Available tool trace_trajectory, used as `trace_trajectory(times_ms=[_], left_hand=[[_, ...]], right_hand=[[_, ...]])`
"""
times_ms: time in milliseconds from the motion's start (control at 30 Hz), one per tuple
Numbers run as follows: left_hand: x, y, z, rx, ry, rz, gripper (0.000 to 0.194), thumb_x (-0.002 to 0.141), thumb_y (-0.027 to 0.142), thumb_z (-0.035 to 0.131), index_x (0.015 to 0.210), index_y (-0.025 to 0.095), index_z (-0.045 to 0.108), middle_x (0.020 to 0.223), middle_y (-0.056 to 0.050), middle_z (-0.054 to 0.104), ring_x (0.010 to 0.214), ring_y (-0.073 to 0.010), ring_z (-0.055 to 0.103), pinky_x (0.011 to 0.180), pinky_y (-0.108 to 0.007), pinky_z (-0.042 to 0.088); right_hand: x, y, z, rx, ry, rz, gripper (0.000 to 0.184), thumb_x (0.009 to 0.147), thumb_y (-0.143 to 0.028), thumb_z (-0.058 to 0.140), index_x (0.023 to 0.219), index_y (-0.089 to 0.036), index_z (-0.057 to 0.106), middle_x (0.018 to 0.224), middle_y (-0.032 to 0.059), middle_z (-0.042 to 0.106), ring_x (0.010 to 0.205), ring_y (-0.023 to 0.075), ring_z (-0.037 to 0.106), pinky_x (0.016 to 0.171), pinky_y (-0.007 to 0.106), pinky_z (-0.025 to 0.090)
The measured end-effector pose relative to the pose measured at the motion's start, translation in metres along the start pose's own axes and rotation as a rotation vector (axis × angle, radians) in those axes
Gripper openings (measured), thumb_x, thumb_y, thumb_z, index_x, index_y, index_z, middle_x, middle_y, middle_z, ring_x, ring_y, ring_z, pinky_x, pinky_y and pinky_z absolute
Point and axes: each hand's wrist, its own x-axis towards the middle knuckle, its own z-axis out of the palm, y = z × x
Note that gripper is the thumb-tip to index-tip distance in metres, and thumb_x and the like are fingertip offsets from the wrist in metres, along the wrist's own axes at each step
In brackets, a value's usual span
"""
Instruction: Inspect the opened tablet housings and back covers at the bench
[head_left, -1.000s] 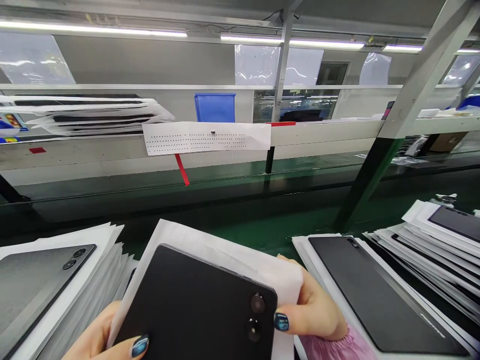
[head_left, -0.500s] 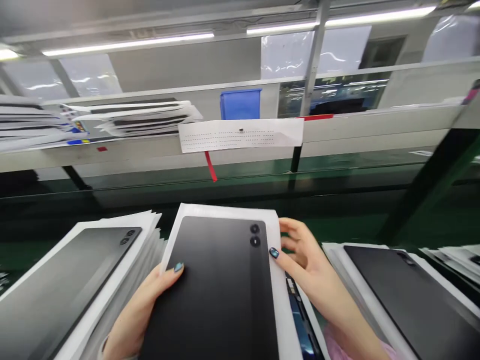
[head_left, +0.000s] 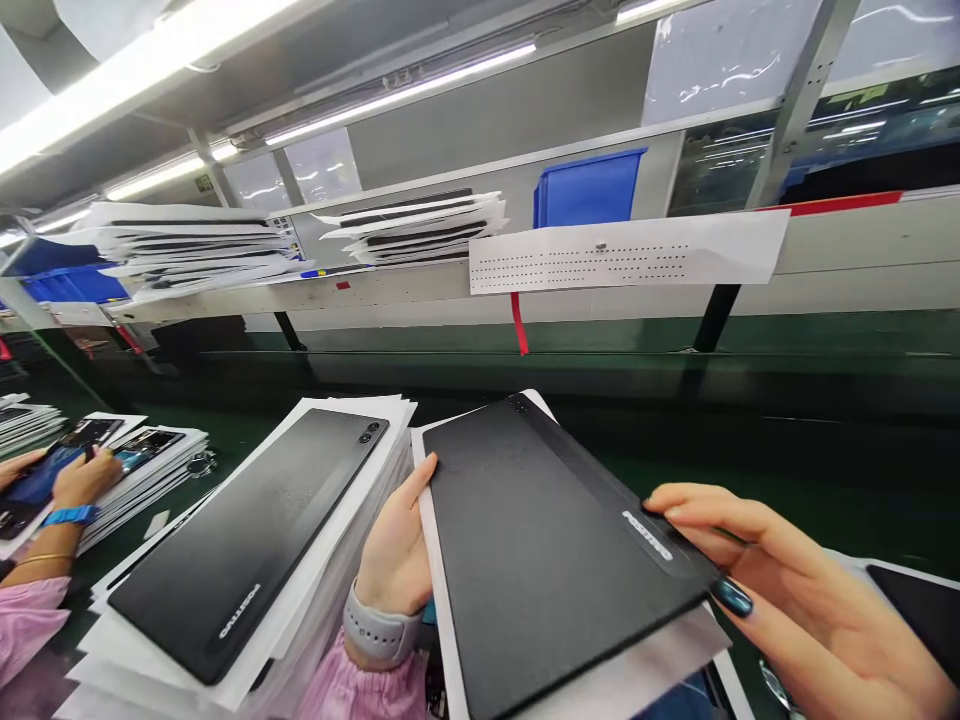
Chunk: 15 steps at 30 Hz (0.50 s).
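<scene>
Left grip (head_left: 397,555) clasped, thumb (head_left: 420,482) on top, right grip (head_left: 810,590) curled, thumb and forefinger (head_left: 701,503) parted

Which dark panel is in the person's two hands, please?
The middle dark panel, gripped by the left hand and right hand; the left panel lies on a white stack, and the right-edge panel shows only partly.

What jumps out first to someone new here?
Front and centre, the dark panel with pale lettering, its left edge in the left hand and its right corner in the right hand. Next, a similar panel topping the stack to the left. Then the bright blue bin, up behind the dotted white strip.
</scene>
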Motion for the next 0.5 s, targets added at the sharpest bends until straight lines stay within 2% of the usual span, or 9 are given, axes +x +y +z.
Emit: trace_trajectory(times_ms=[67, 100, 200, 267, 333, 433, 500], left_hand=[[0.000, 0.001, 0.000, -0.006, -0.013, -0.017, 0.069, 0.102, 0.049, 0.019, 0.121, 0.004, 0.068, 0.109, -0.019, 0.078, 0.116, -0.0349, 0.069, 0.108, -0.051, 0.046], [0.000, 0.002, 0.000, -0.011, -0.018, -0.019, 0.069, 0.102, 0.049, 0.019, 0.123, 0.004, 0.067, 0.111, -0.019, 0.077, 0.116, -0.0348, 0.068, 0.108, -0.050, 0.045], [0.000, 0.002, 0.000, -0.029, -0.020, 0.007, 0.069, 0.103, 0.049, 0.018, 0.132, 0.005, 0.062, 0.117, -0.019, 0.076, 0.120, -0.0344, 0.066, 0.111, -0.050, 0.043], [0.001, 0.000, -0.002, -0.054, -0.004, 0.073, 0.066, 0.103, 0.050, 0.022, 0.138, 0.007, 0.057, 0.121, -0.018, 0.075, 0.122, -0.0341, 0.065, 0.112, -0.050, 0.041], [0.001, -0.002, -0.005, -0.080, 0.022, 0.181, 0.061, 0.104, 0.047, 0.027, 0.144, 0.009, 0.052, 0.124, -0.017, 0.074, 0.124, -0.0333, 0.064, 0.114, -0.050, 0.039], [0.003, -0.004, -0.010, -0.071, 0.046, 0.327, 0.056, 0.106, 0.041, 0.029, 0.148, 0.009, 0.047, 0.126, -0.017, 0.074, 0.127, -0.0315, 0.062, 0.118, -0.047, 0.035], [0.003, -0.006, -0.013, -0.053, 0.040, 0.340, 0.056, 0.107, 0.040, 0.027, 0.149, 0.009, 0.047, 0.126, -0.016, 0.074, 0.129, -0.0308, 0.060, 0.119, -0.046, 0.033]], right_hand=[[0.003, 0.002, 0.000, 0.124, -0.069, 0.025, 0.046, 0.084, -0.049, 0.074, 0.126, -0.034, 0.066, 0.137, 0.0128, 0.064, 0.108, 0.0362, 0.070, 0.078, 0.037, 0.064], [0.004, 0.001, 0.002, 0.182, -0.065, 0.056, 0.053, 0.084, -0.048, 0.074, 0.133, -0.034, 0.061, 0.143, 0.0133, 0.060, 0.111, 0.0372, 0.069, 0.078, 0.039, 0.064], [0.005, 0.000, 0.014, 0.365, 0.067, 0.181, 0.061, 0.084, -0.043, 0.075, 0.141, -0.039, 0.052, 0.153, 0.0096, 0.052, 0.115, 0.0348, 0.068, 0.085, 0.042, 0.062], [0.006, -0.002, 0.028, 0.539, 0.082, 0.280, 0.062, 0.086, -0.044, 0.073, 0.143, -0.040, 0.050, 0.148, 0.0089, 0.058, 0.112, 0.0332, 0.069, 0.090, 0.047, 0.060], [0.009, -0.002, 0.042, 0.712, 0.007, 0.371, 0.057, 0.086, -0.046, 0.071, 0.140, -0.035, 0.055, 0.138, 0.0102, 0.066, 0.110, 0.0332, 0.070, 0.093, 0.052, 0.057], [0.011, -0.004, 0.059, 0.846, -0.107, 0.430, 0.045, 0.087, -0.039, 0.072, 0.130, -0.029, 0.065, 0.128, 0.0091, 0.072, 0.111, 0.0312, 0.068, 0.098, 0.050, 0.053], [0.011, -0.006, 0.065, 0.867, -0.124, 0.444, 0.043, 0.087, -0.030, 0.073, 0.130, -0.030, 0.067, 0.126, 0.0068, 0.073, 0.110, 0.0294, 0.069, 0.100, 0.048, 0.051]])
